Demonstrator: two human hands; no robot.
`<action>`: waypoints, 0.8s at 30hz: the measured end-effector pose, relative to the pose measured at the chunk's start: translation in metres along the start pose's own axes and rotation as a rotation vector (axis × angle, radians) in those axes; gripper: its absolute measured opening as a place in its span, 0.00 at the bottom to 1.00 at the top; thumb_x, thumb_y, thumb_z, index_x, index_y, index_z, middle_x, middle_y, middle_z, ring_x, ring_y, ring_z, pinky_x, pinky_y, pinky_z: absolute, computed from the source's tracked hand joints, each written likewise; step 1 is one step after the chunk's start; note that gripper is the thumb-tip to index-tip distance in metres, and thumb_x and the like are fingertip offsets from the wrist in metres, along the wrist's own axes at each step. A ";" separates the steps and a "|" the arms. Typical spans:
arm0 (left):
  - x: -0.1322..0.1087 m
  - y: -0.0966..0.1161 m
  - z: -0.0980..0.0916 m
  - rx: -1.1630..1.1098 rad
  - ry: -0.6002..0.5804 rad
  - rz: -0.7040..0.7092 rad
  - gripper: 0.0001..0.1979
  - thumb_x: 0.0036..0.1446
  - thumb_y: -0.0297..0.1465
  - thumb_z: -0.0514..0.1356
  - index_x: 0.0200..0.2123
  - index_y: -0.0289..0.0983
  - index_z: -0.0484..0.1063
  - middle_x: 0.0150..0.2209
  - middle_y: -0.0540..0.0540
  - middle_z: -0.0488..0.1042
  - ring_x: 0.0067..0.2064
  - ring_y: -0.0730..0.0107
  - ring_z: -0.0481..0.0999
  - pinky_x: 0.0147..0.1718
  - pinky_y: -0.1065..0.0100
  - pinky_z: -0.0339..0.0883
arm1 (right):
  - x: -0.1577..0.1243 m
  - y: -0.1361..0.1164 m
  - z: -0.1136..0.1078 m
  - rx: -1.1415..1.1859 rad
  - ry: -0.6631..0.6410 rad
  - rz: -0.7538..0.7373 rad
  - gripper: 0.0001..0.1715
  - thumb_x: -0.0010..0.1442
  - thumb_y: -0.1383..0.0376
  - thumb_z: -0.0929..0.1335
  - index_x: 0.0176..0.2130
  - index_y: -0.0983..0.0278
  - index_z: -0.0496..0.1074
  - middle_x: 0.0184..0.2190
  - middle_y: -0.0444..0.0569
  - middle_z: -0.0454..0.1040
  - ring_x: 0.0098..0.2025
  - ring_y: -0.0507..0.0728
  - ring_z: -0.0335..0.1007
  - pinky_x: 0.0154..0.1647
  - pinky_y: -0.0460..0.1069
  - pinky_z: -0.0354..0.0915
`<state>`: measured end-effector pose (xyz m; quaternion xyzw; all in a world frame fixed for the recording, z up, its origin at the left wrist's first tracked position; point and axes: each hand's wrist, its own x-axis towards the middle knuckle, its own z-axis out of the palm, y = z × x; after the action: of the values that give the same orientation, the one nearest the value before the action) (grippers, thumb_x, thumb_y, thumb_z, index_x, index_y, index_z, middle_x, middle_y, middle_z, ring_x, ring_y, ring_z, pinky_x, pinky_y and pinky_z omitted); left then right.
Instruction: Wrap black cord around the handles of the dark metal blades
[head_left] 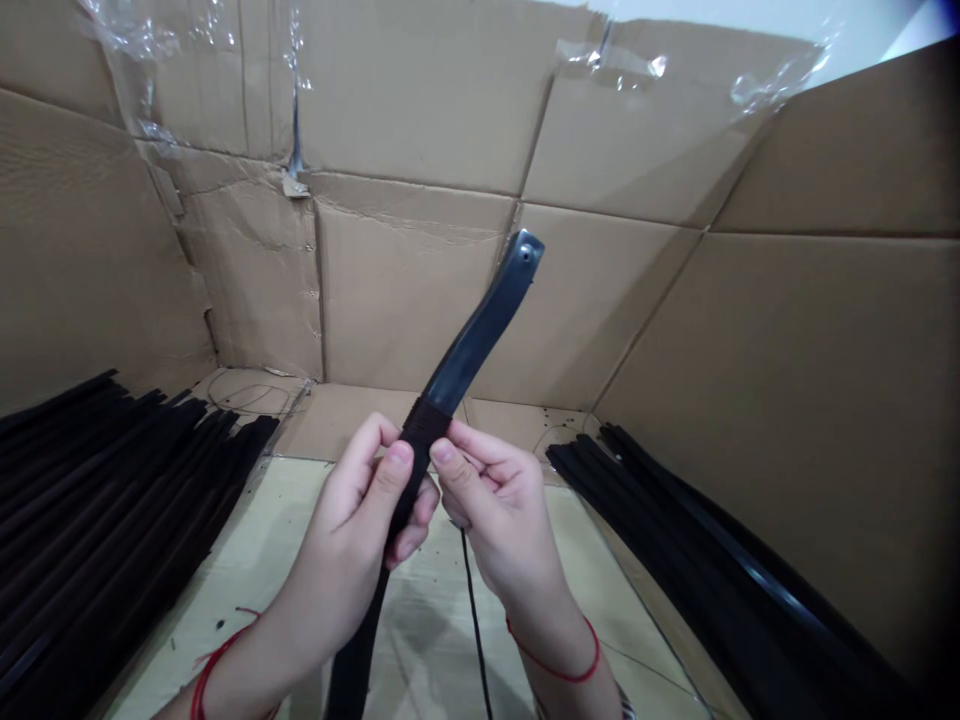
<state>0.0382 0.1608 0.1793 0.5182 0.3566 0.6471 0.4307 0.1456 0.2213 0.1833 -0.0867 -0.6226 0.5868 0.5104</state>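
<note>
Black strip sits betw. L fingers & R fingers, both pinching it nr. shiny end.

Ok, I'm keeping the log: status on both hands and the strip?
Left hand gripping strip, right hand touching its wrapping. Strip slanted, bare end up. Cord below right hand. Left stack, right stack apart from hands.

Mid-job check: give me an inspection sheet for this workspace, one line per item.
Surface: pale sheet with small dark specks.
Job's things: dark strip, glossy at its upper end, with dark wrapping below.
Clutter: dark lengths piled at left and right.
Hands: left hand grips the strip; right hand is at the wrapping, exact hold unclear.
Cables: thin black cord below the right hand.
Surroundings: taped cardboard walls.
</note>
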 end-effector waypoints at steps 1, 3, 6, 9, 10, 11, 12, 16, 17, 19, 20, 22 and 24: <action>0.001 0.001 0.000 -0.090 -0.023 -0.027 0.13 0.67 0.41 0.50 0.34 0.39 0.55 0.24 0.55 0.64 0.20 0.84 0.58 0.18 0.80 0.51 | 0.000 0.000 -0.001 0.013 -0.008 -0.004 0.12 0.62 0.62 0.69 0.43 0.65 0.78 0.14 0.38 0.56 0.16 0.45 0.39 0.15 0.43 0.37; 0.002 0.004 -0.005 -0.262 -0.099 -0.101 0.11 0.67 0.40 0.51 0.35 0.40 0.55 0.23 0.56 0.65 0.17 0.86 0.56 0.15 0.83 0.49 | 0.000 -0.001 -0.003 0.054 -0.027 -0.004 0.13 0.61 0.62 0.70 0.45 0.65 0.78 0.15 0.36 0.53 0.16 0.44 0.39 0.15 0.43 0.37; 0.007 0.002 -0.016 -0.512 -0.381 -0.326 0.11 0.67 0.42 0.49 0.40 0.41 0.58 0.18 0.58 0.61 0.12 0.85 0.48 0.10 0.83 0.44 | -0.001 -0.003 -0.009 0.124 -0.108 0.063 0.19 0.58 0.60 0.72 0.47 0.66 0.78 0.17 0.36 0.50 0.17 0.44 0.37 0.16 0.42 0.36; 0.012 -0.004 -0.022 -0.533 -0.539 -0.447 0.17 0.66 0.46 0.47 0.39 0.38 0.62 0.15 0.58 0.57 0.11 0.84 0.46 0.08 0.80 0.44 | 0.000 -0.004 -0.012 0.107 -0.110 0.106 0.22 0.55 0.57 0.74 0.46 0.67 0.78 0.20 0.41 0.61 0.18 0.44 0.44 0.16 0.42 0.40; 0.013 -0.006 -0.021 -0.438 -0.489 -0.416 0.19 0.66 0.47 0.46 0.37 0.37 0.63 0.17 0.56 0.60 0.12 0.82 0.51 0.10 0.79 0.49 | 0.001 -0.004 -0.012 0.076 -0.060 0.098 0.21 0.54 0.58 0.74 0.44 0.67 0.78 0.21 0.43 0.64 0.19 0.45 0.47 0.16 0.42 0.43; 0.013 -0.008 -0.019 -0.301 -0.393 -0.344 0.20 0.66 0.48 0.46 0.37 0.36 0.63 0.19 0.53 0.64 0.14 0.81 0.57 0.13 0.78 0.54 | 0.001 -0.004 -0.011 0.041 0.003 0.086 0.19 0.54 0.58 0.75 0.43 0.68 0.78 0.22 0.45 0.66 0.19 0.45 0.49 0.16 0.42 0.44; 0.013 -0.009 -0.016 -0.144 -0.277 -0.247 0.21 0.65 0.48 0.47 0.38 0.36 0.64 0.23 0.51 0.67 0.19 0.79 0.62 0.18 0.77 0.58 | 0.002 -0.005 -0.009 0.010 0.063 0.072 0.19 0.53 0.59 0.75 0.41 0.68 0.78 0.22 0.45 0.67 0.19 0.45 0.49 0.16 0.42 0.45; 0.007 -0.010 -0.005 0.303 -0.025 0.018 0.17 0.63 0.45 0.55 0.45 0.37 0.65 0.30 0.51 0.65 0.29 0.77 0.62 0.26 0.75 0.57 | 0.000 -0.010 -0.003 -0.079 0.153 0.053 0.18 0.52 0.60 0.75 0.41 0.68 0.79 0.18 0.40 0.59 0.18 0.44 0.40 0.15 0.42 0.43; 0.006 -0.010 -0.004 0.312 -0.042 0.012 0.17 0.63 0.45 0.54 0.46 0.37 0.65 0.29 0.52 0.62 0.27 0.77 0.59 0.24 0.75 0.54 | -0.001 -0.012 -0.003 -0.098 0.147 0.054 0.17 0.53 0.60 0.74 0.41 0.67 0.79 0.17 0.39 0.56 0.18 0.45 0.39 0.15 0.42 0.42; 0.005 -0.009 -0.005 0.231 -0.118 -0.046 0.18 0.65 0.46 0.51 0.47 0.37 0.64 0.26 0.54 0.55 0.24 0.78 0.53 0.21 0.74 0.46 | -0.003 -0.016 -0.003 -0.126 0.126 0.038 0.14 0.56 0.62 0.73 0.41 0.66 0.80 0.16 0.38 0.53 0.18 0.46 0.40 0.15 0.43 0.43; 0.005 -0.009 -0.006 0.169 -0.150 -0.078 0.18 0.65 0.46 0.51 0.46 0.37 0.64 0.25 0.55 0.53 0.23 0.79 0.50 0.20 0.74 0.43 | -0.004 -0.017 -0.004 -0.133 0.118 0.023 0.12 0.57 0.62 0.72 0.41 0.64 0.81 0.16 0.39 0.52 0.18 0.47 0.42 0.16 0.43 0.45; 0.006 -0.007 -0.009 0.076 -0.189 -0.125 0.18 0.65 0.46 0.51 0.43 0.36 0.63 0.26 0.55 0.50 0.24 0.79 0.48 0.20 0.74 0.41 | -0.005 -0.019 -0.004 -0.148 0.115 -0.005 0.10 0.58 0.63 0.71 0.40 0.62 0.81 0.16 0.39 0.53 0.19 0.47 0.45 0.18 0.44 0.49; 0.006 -0.003 -0.011 0.021 -0.204 -0.157 0.17 0.65 0.45 0.52 0.39 0.35 0.63 0.26 0.54 0.50 0.24 0.80 0.48 0.20 0.75 0.42 | -0.006 -0.020 -0.005 -0.165 0.132 -0.014 0.09 0.58 0.64 0.71 0.39 0.62 0.81 0.16 0.39 0.54 0.19 0.48 0.47 0.19 0.44 0.50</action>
<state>0.0276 0.1674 0.1766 0.5564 0.3572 0.5517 0.5084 0.1614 0.2146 0.1953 -0.1623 -0.6345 0.5229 0.5456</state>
